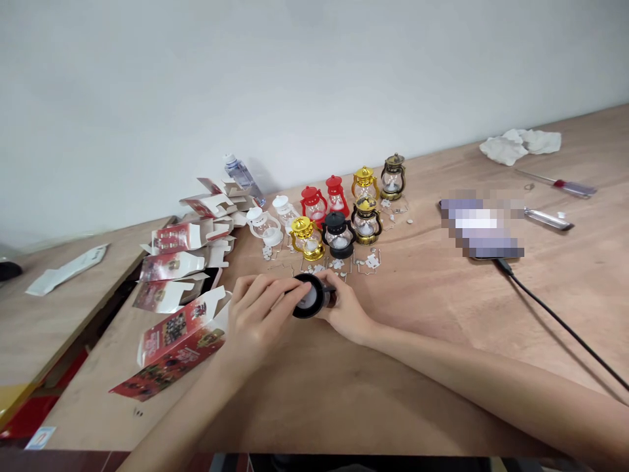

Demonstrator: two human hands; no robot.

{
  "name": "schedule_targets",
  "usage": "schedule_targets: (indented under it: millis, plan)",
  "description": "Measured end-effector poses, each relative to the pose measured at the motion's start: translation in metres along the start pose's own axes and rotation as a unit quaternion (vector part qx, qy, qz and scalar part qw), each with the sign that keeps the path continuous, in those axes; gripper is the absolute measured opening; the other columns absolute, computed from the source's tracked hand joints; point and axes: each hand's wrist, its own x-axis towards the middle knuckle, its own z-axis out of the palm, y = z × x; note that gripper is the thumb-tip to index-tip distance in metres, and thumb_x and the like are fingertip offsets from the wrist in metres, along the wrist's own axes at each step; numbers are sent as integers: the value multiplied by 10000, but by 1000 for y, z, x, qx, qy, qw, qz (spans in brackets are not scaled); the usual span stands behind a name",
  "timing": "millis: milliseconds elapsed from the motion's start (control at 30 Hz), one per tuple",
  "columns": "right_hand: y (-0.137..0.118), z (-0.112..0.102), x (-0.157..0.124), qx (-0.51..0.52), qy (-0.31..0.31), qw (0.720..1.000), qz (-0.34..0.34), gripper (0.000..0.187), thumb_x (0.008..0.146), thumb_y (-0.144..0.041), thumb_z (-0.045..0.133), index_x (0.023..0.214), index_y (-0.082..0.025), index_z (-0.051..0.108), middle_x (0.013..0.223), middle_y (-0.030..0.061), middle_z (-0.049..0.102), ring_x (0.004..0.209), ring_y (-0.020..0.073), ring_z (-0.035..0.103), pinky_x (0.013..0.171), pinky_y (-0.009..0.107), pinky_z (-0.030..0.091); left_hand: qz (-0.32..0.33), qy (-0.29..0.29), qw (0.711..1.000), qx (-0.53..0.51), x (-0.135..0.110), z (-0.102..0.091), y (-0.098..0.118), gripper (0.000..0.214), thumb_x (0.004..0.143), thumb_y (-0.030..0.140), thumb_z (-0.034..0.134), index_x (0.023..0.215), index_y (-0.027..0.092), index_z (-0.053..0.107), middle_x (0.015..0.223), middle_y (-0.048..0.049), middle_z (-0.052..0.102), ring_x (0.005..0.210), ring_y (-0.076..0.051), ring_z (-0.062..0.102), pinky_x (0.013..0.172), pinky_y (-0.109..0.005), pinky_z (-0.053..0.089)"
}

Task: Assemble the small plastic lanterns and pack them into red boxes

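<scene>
A small black lantern (297, 313) lies tipped on its side in the air, its round base turned toward me and a whitish disc showing inside the rim. My right hand (344, 311) is wrapped round the lantern's body from the right. With fingers bent and close together, my left hand (260, 308) grips the base's edge from the left, a fingertip reaching the disc. Just beyond stand more lanterns: a black one (339, 242), a gold one (307, 246), white ones (265, 229), red ones (313, 206) and bronze ones (393, 180). Small metal wires and white bits (369, 261) lie before them.
Opened red-and-white boxes (171, 334) crowd the left side, with a leaning clear bottle (243, 177) behind. To the right are a blurred phone (481, 226) on a black cable (555, 318), a cutter knife (548, 219), a screwdriver (572, 187) and crumpled white tissue (515, 145).
</scene>
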Motion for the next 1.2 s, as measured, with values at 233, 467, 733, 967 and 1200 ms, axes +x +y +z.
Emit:
schedule_targets:
  millis: [233,467,733,967,1200]
  plan:
    - [0,1,0,1,6,1000,-3,383,619,-274,756,926,-218,534,870,-10,632,845,170,611,795,311,480,-40,8,999,-12,3,3,0,92,858,135,605,936,183,607,809,-23,705,736,-151,571,667,-300,385]
    - [-1,1,-1,-5,2,1000,-3,387,635,-272,756,943,-221,528,890,-10,637,854,168,615,794,311,491,-29,-16,999,-6,3,-1,-1,92,857,92,580,858,183,591,778,-17,690,726,-155,538,639,-300,359]
    - [-3,1,-3,-48,-12,999,-19,327,663,-170,702,937,-215,529,885,-4,635,851,171,607,782,306,472,-43,-109,992,-38,16,-16,-2,141,854,78,546,788,188,603,759,3,677,759,-171,522,664,-316,347]
    - [-12,1,-13,-195,-24,976,-89,312,696,-113,633,977,-226,556,973,43,649,910,210,569,835,372,443,-170,-189,960,-120,20,-40,-6,74,806,150,607,748,195,594,784,-1,626,739,-160,545,628,-279,389]
    - [-22,-5,-30,-219,-78,960,-154,458,699,-335,745,1120,-248,585,1014,66,587,912,216,574,786,358,471,-250,-192,903,-291,-8,-53,-20,86,831,271,609,901,223,622,804,6,664,716,-133,607,630,-229,473]
